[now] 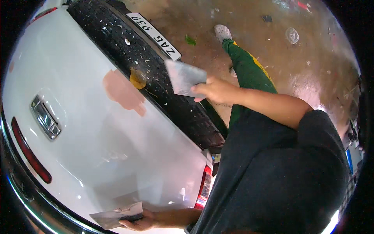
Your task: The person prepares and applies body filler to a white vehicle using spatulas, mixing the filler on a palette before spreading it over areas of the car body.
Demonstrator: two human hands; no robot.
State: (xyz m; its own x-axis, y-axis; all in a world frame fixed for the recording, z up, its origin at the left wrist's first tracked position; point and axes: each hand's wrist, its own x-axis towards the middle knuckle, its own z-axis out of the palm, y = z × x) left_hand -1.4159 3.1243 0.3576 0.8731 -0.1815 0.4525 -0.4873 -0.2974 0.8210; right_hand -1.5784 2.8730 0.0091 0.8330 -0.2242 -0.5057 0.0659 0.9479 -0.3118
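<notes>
In my right hand (216, 90) is a flat grey putty spreader (183, 76) with a pinkish smear, slightly blurred, raised over the black rear bumper (117, 43). My left hand (142, 221), low in the picture, grips a thin grey plate (111, 218) that appears smeared with pinkish paste; it hovers over or rests near the lower part of the white tailgate (89, 156), I cannot tell which. A pinkish-brown patch of filler (122, 91) lies on the tailgate beside the bumper. Neither hand touches the patch.
A yellowish round blob (138, 78) and pale flecks lie on the bumper. The tailgate bears a chrome handle (46, 117) and a red light strip (29, 150); a tail lamp (204, 187) is near my body. On the wet floor (265, 31) are a leaf and a clear plastic lid (292, 36).
</notes>
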